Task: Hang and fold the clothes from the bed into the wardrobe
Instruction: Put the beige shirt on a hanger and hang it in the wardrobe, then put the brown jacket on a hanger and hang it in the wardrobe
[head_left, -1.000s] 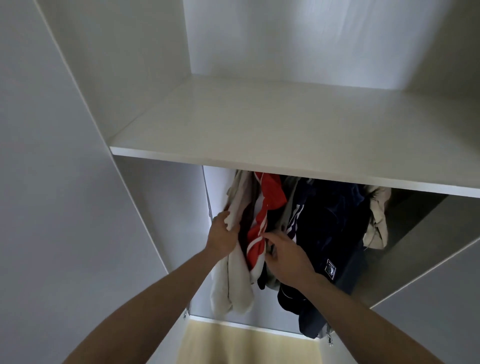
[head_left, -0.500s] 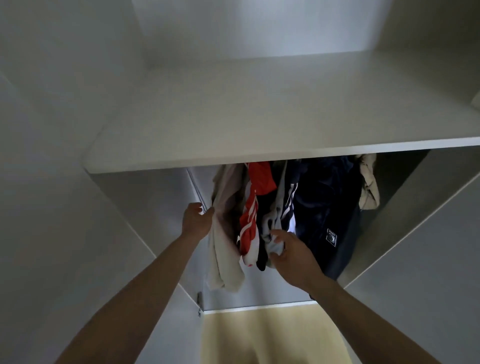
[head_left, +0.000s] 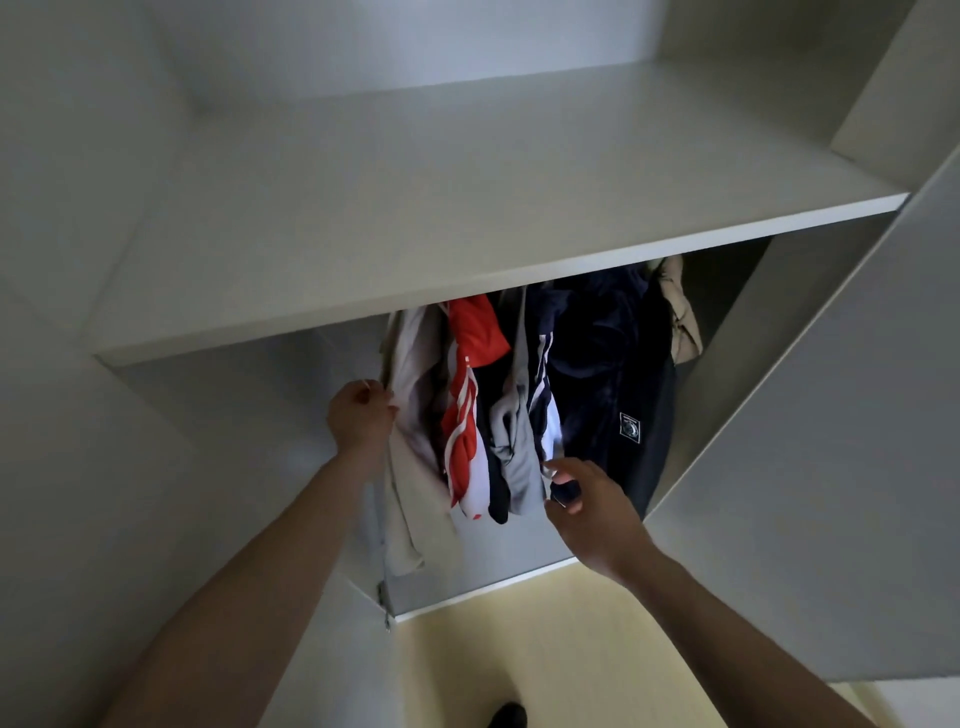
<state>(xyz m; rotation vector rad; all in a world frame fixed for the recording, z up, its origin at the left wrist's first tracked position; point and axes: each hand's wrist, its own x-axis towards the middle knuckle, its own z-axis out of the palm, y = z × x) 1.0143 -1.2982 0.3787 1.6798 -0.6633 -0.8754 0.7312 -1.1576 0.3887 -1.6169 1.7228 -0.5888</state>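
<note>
Clothes hang in a row under the white wardrobe shelf (head_left: 467, 249). Leftmost is a beige garment (head_left: 415, 467), and my left hand (head_left: 360, 418) grips its upper left edge. Beside it hang a red garment with white stripes (head_left: 465, 415), a grey piece (head_left: 511, 447), a navy jacket with white stripes (head_left: 543, 395) and a dark navy garment with a square logo patch (head_left: 613, 395). My right hand (head_left: 587, 501) pinches the lower hem of the striped navy jacket. A cream garment (head_left: 680, 317) hangs at the far right. The rail and hangers are hidden by the shelf.
Open wardrobe doors stand on both sides, the left one (head_left: 104, 519) and the right one (head_left: 841, 467). Pale yellow floor (head_left: 545, 649) shows below, with a dark shoe tip (head_left: 506, 717) at the bottom edge.
My left hand has shifted left along the beige garment's edge, spreading it away from the red one. My right hand moved from the red and grey pieces to the navy jacket's hem.
</note>
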